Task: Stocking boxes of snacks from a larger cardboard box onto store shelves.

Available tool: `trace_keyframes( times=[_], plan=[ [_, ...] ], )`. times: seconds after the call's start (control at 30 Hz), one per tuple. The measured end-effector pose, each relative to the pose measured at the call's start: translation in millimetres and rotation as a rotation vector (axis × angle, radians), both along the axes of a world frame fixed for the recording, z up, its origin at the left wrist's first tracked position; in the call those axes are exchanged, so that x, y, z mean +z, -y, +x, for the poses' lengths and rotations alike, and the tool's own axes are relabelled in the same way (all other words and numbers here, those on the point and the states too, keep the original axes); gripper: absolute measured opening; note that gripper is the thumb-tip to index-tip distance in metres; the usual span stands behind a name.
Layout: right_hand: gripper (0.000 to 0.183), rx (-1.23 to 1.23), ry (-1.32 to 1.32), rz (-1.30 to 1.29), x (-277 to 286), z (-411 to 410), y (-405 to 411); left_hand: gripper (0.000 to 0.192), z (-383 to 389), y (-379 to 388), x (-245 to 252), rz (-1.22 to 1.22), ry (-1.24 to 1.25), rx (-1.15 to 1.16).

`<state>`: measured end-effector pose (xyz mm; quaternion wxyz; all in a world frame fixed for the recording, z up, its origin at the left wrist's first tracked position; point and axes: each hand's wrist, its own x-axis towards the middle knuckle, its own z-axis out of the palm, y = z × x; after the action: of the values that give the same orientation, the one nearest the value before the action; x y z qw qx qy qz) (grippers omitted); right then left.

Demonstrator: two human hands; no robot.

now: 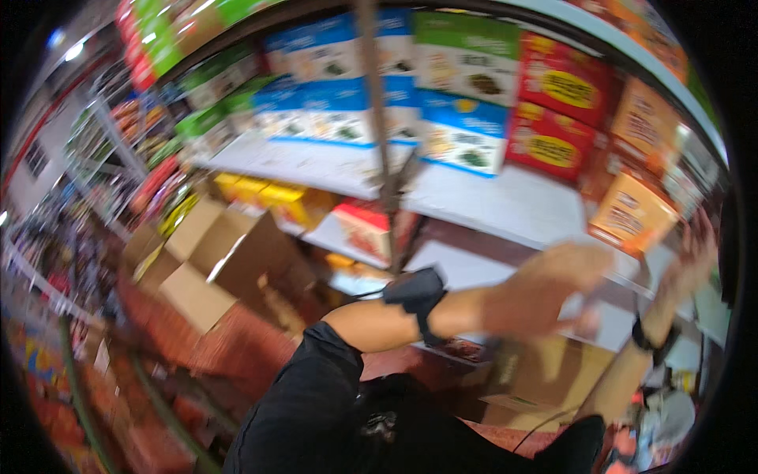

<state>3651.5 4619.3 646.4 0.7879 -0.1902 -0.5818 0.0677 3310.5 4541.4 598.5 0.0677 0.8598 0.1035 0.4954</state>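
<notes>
My left hand (548,290) is blurred and stretches across to the right, thumb apart from the fingers. It appears empty, just below and left of an orange box (633,210). That box sits askew at the shelf's front edge, in front of other orange boxes (645,121). Beside its right side is my right hand (690,255), raised with the fingers spread; whether it touches the box is unclear. Black bands circle both wrists, the left one bearing a dark device (414,290). Red boxes (559,106) stand stacked left of the orange ones.
Blue-and-white boxes (462,133) and a green-and-white box (468,56) line the white shelf (497,201). A brown shelf post (379,118) stands between bays. On the left is an open cardboard carton (260,255); another carton (533,379) lies below my left hand. Yellow boxes (290,201) occupy a lower shelf.
</notes>
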Motion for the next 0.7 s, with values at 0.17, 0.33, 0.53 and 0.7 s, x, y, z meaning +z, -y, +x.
trace_keyframes(
  times=[0.17,0.33,0.53,0.7],
  plan=[
    [0.028,0.549,0.482,-0.058,-62,-234,105,0.038,-222,83,-13,-0.148,-0.109,0.641],
    [0.044,0.798,1.022,0.037,-44,-402,105,0.028,-447,148,-32,-0.543,-0.117,1.416],
    [0.041,0.835,1.055,-0.018,-72,-637,95,0.066,-654,151,-166,-0.951,-0.779,1.372],
    [0.033,0.961,1.299,-0.173,-100,-782,71,0.111,-647,126,-202,-1.172,-0.953,0.744]
  ],
)
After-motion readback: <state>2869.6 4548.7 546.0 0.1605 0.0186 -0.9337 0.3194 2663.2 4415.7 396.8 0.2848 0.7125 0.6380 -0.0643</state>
